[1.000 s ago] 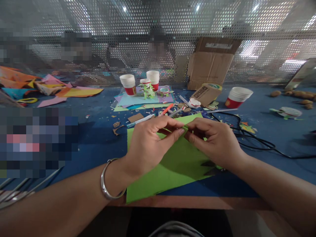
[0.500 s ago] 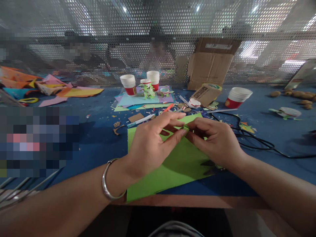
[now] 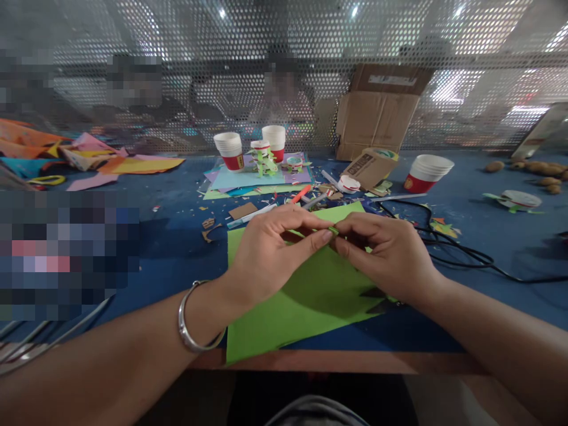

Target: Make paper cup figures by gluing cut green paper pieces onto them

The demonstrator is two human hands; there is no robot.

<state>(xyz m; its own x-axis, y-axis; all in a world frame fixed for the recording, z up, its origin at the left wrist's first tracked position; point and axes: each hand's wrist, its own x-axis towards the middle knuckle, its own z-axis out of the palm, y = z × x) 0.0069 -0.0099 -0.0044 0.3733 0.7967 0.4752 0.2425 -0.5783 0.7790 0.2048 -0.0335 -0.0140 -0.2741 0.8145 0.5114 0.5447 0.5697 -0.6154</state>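
Between my fingertips is a small piece of green paper. My left hand pinches it with thumb and forefinger, and my right hand grips its other side. Most of the piece is hidden by the fingers. Below both hands a large bright green sheet of paper lies on the table, its right edge cut in jagged points. Dark pointed tips, perhaps scissors, show partly under my right hand.
Stacked paper cups and a cardboard box stand behind. A black cable loops at right, near a paper turtle. Coloured paper lies back left. Pens and scraps litter the blue table. A mesh screen closes the far side.
My left forefinger has come down and closed onto the small green piece, and the thumb has shifted slightly. My right hand stays nearly where it was.
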